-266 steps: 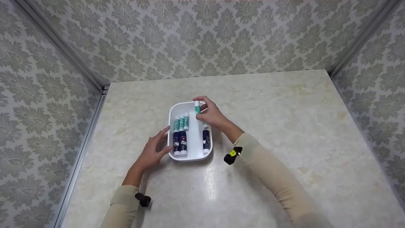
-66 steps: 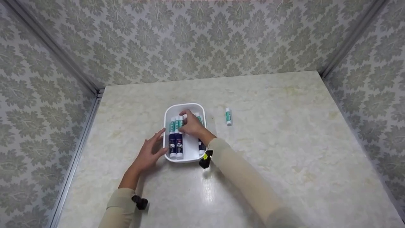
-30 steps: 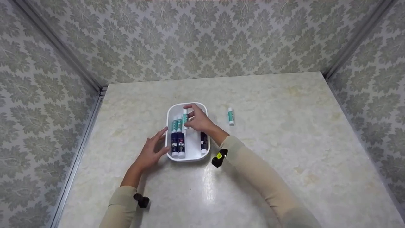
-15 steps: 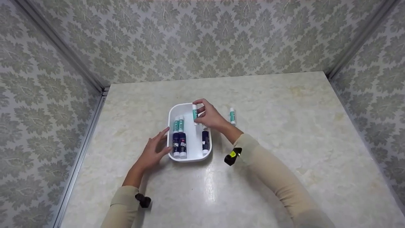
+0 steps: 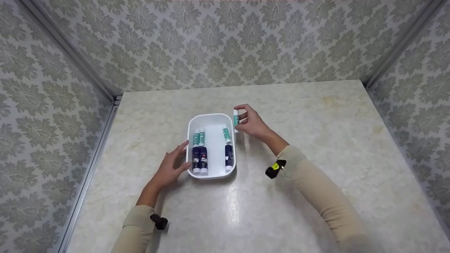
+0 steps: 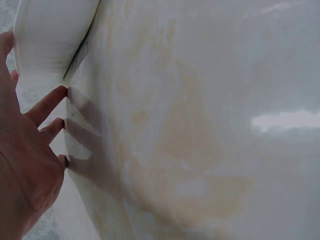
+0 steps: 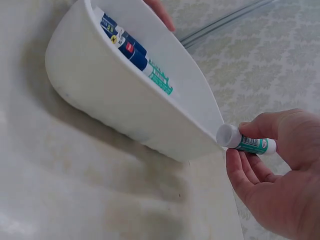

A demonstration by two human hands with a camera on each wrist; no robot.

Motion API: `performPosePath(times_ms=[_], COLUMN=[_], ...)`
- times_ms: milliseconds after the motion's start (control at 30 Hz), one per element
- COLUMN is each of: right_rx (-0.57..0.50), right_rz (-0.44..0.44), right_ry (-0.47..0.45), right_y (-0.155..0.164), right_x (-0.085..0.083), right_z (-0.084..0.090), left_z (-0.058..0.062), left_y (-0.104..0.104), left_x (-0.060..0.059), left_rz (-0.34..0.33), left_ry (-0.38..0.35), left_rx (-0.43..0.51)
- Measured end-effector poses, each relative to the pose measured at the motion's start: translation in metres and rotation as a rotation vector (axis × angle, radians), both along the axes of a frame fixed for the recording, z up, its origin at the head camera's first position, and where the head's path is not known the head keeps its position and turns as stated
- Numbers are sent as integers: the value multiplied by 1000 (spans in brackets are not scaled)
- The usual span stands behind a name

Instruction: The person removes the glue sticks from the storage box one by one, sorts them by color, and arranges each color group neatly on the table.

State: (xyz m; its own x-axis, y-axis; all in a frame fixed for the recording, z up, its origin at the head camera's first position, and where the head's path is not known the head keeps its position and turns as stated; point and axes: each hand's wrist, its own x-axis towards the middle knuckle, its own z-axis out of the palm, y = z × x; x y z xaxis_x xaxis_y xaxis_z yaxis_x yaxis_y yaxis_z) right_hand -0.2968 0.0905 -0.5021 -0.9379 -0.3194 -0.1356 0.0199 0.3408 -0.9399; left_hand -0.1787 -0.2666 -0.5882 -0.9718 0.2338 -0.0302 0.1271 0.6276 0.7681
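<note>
The right hand (image 5: 254, 123) pinches a green-and-white tube (image 5: 236, 118) between thumb and fingers, with the tube just beside the right rim of the white box (image 5: 215, 154), near its far end; whether the two touch is hard to tell. A light, even pinch on the label seems best, with the lower end lifted well over the rim so it does not knock the wall. The left hand (image 5: 169, 170) rests spread against the box's left side, loosely uncurled, and gentle pressure there should steady it without tipping. Inside, two green tubes (image 5: 201, 137) lie end to end with two dark blue tubes (image 5: 203, 160) along the left wall; by the right wall lie a slightly slanted green tube (image 5: 226, 134) and, nearer the person, a blue tube (image 5: 229, 156).
</note>
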Motion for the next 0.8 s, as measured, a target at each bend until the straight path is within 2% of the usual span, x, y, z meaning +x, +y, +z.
performPosePath(times_ms=[300,567,800], right_rx=[28,76,104], right_rz=[-54,-103,-131], right_ry=[-40,-77,-97], right_y=[40,75,91], right_x=[-13,-17,-17], right_z=[-7,-14,-20], left_z=[3,3,1], left_y=[-1,1,2], left_x=[-3,-2,1], left_rz=[-3,1,15], left_ry=[29,-8,-31], left_rx=[14,3,3])
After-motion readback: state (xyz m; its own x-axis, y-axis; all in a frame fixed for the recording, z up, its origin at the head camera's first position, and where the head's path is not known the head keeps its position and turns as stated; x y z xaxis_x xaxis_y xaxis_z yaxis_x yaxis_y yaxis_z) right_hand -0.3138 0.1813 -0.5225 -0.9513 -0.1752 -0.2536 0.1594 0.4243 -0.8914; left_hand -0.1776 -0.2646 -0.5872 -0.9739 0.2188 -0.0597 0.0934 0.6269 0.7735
